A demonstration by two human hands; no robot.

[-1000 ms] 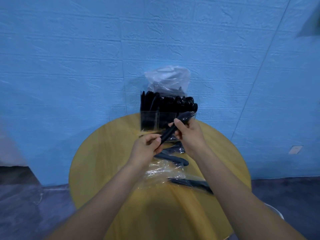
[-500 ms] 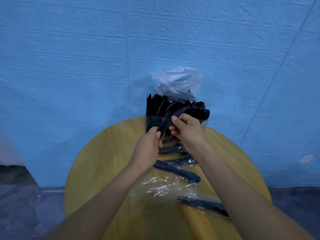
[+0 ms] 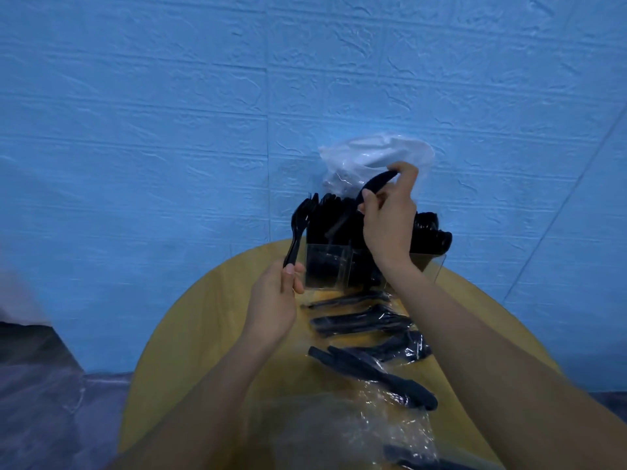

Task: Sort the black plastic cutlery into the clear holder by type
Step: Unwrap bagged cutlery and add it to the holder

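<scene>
The clear holder [image 3: 325, 269] stands at the far edge of the round wooden table [image 3: 217, 334], packed with upright black cutlery. My left hand [image 3: 274, 300] holds a black fork [image 3: 298, 228] by its handle, tines up, just left of the holder. My right hand [image 3: 390, 218] is raised over the holder's middle, pinching another black piece of cutlery [image 3: 371, 188] that points down toward the compartments. Which type it is I cannot tell. Several wrapped black cutlery packs [image 3: 359, 320] lie on the table between my arms.
A crumpled clear plastic bag [image 3: 373, 157] sits behind the holder against the blue wall [image 3: 169, 130]. Loose clear wrappers [image 3: 390, 422] lie near the table's front. The floor [image 3: 40, 401] drops away at the left.
My hands have separated: the left one now holds a fork off to the holder's left, and the right has lifted its piece above the holder. The camera has moved closer.
</scene>
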